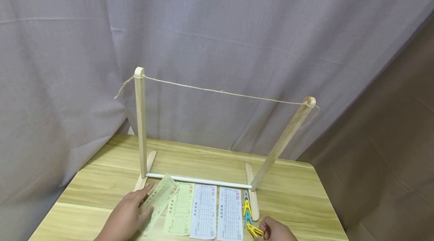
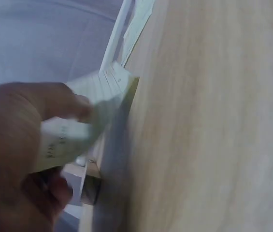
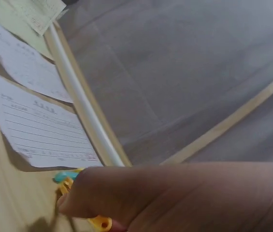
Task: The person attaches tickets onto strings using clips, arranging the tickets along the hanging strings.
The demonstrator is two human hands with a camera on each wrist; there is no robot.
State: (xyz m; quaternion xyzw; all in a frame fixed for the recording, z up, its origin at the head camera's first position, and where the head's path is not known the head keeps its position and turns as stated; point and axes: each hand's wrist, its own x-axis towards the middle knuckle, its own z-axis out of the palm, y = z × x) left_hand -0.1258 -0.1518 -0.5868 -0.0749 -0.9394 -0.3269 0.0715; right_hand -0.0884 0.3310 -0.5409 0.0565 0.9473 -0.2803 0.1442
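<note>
My left hand point(image 1: 127, 211) pinches a pale green printed slip point(image 1: 161, 195) between thumb and fingers. That slip is tilted up off the table and overlaps a second green slip point(image 1: 180, 211) in the head view. To the right, two white-blue slips point(image 1: 203, 211) lie side by side. My right hand point(image 1: 276, 230) pinches a yellow clothespin point(image 1: 254, 229) at the near end of a row of clothespins; its thumb covers part of it in the right wrist view. Beyond it lie a blue clothespin point(image 1: 248, 219), another yellow one point(image 1: 246, 207) and a grey one point(image 1: 245, 195).
A wooden stand rises behind the slips, with a left post point(image 1: 140, 128), a right post point(image 1: 283, 143) and a white crossbar point(image 1: 200, 181) low between them. Twine point(image 1: 217, 91) runs between the post tops. Grey curtain point(image 1: 217, 26) hangs behind the wood-grain table point(image 1: 295, 195).
</note>
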